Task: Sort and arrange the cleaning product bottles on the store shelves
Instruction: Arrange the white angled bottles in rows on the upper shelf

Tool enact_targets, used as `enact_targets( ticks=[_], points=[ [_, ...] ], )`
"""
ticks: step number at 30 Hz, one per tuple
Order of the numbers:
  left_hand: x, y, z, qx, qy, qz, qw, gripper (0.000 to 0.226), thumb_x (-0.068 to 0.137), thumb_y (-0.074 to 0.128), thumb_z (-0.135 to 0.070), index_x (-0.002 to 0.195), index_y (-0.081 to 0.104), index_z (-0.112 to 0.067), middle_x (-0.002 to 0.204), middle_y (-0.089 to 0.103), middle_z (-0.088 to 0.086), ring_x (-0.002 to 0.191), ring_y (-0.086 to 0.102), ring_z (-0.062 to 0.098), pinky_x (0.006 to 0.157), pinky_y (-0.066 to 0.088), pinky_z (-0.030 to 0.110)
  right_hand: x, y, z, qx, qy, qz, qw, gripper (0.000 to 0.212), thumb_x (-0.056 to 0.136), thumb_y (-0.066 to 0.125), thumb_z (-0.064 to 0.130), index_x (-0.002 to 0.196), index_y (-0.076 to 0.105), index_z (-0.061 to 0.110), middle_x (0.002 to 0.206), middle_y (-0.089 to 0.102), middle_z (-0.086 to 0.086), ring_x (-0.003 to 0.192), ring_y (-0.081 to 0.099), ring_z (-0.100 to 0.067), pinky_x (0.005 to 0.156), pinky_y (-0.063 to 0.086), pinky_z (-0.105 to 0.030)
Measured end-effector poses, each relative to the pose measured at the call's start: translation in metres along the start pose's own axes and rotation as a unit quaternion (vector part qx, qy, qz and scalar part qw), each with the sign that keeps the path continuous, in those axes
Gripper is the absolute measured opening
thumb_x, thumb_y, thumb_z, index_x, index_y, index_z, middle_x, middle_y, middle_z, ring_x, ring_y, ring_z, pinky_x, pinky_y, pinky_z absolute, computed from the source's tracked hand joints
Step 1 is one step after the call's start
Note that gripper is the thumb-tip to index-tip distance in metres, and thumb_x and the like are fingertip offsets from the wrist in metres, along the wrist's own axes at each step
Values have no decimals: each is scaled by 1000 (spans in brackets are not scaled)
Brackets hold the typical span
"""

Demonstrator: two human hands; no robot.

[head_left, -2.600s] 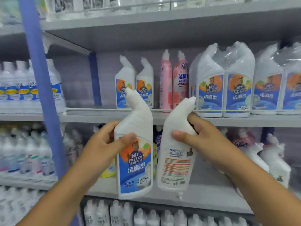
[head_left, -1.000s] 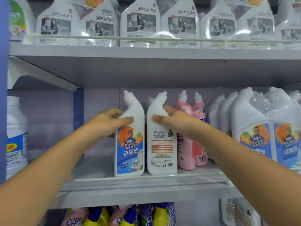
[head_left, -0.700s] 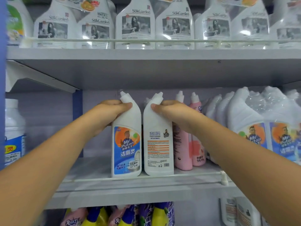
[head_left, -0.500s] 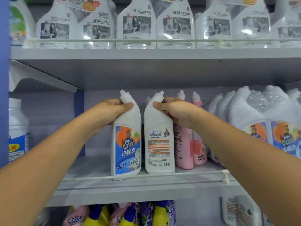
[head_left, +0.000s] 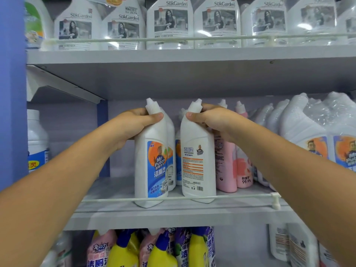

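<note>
L hand point(head_left: 133, 128) & R hand point(head_left: 213, 120) grip bottle necks, fingers curled, at 12 o'clock; R bottle point(head_left: 196, 162) back-label out, prob. needs turning.

both forearms are bare right up to the edge of view, no sleeve showing on either. the left hand point(head_left: 134, 124) and right hand point(head_left: 213, 120) wear no gloves, rings, watch or bands; the thumbnails look short and unpainted

Plenty of open shelf point(head_left: 107, 191) was left to the left of the front Mr Puton bottle point(head_left: 151, 164). Rightward it was blocked by pink bottles point(head_left: 225, 162), and the front was barred by a low rail point(head_left: 192, 198).
</note>
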State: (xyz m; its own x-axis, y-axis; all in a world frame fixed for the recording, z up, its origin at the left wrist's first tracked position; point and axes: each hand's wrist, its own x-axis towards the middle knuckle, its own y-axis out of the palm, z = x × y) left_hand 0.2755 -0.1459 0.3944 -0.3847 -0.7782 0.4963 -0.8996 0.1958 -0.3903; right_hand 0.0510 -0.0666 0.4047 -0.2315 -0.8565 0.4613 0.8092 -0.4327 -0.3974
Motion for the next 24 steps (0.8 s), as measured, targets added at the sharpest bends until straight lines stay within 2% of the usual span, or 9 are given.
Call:
enact_targets(
  ticks=[3,6,10,12,14,17,20,22,24],
  points=[
    [1,0,0,-3,1,-1,1000,36,91,71,-47,123,67,-32,106,78,-3,95,76,19,87,58,34,-4,5,5,-51,-9,-24,998,41,91,71,46,124,60,25,108,70,3,89,68,-16,65,51,-29],
    [1,0,1,-12,-3,14,1000,35,92,69,-46,124,68,-30,105,79,-3,97,76,21,92,58,37,-1,13,8,-118,-45,-76,989,49,88,72,50,128,56,26,113,66,2,95,67,-20,74,57,-34],
    [1,-1,0,-14,-3,33,999,33,97,65,-42,126,66,-26,106,79,0,97,76,22,93,58,40,3,20,14,-244,-77,-116,960,44,90,66,54,112,53,18,108,60,-4,90,61,-24,61,46,-30],
    [0,-2,1,-9,0,35,999,33,98,63,-40,128,65,-26,108,79,-1,100,75,21,98,56,42,5,19,17,-235,-54,-83,967,49,91,64,53,121,51,16,114,60,-3,97,61,-26,68,52,-33],
    [-1,-2,3,-5,4,33,999,35,99,62,-41,131,64,-27,110,78,-4,101,75,19,101,54,41,9,11,18,-123,-43,-14,991,54,91,67,45,135,51,18,125,66,0,108,66,-23,90,57,-40],
    [-7,1,3,6,20,14,1000,34,100,59,-44,131,63,-30,109,77,-9,97,74,11,87,55,27,7,-6,17,2,-34,103,994,35,100,62,15,134,57,15,120,74,1,113,68,-18,96,56,-35],
    [-12,6,6,24,45,0,999,31,99,62,-44,125,66,-28,107,77,-10,91,75,10,81,57,26,1,-8,15,-90,-42,77,992,30,100,63,22,129,60,18,113,73,1,101,71,-17,85,58,-30],
    [-15,9,10,51,61,4,997,26,96,66,-41,119,67,-28,103,77,-8,85,76,8,77,60,25,-2,-2,17,-197,-53,13,979,30,98,64,36,124,61,22,111,71,0,95,70,-19,85,58,-34],
    [-18,10,14,81,70,6,994,24,95,69,-38,117,66,-30,101,76,-8,81,75,7,68,57,20,-2,3,20,-276,-56,-32,959,39,96,63,44,127,61,19,115,68,-4,101,67,-24,89,54,-38]
  ],
)
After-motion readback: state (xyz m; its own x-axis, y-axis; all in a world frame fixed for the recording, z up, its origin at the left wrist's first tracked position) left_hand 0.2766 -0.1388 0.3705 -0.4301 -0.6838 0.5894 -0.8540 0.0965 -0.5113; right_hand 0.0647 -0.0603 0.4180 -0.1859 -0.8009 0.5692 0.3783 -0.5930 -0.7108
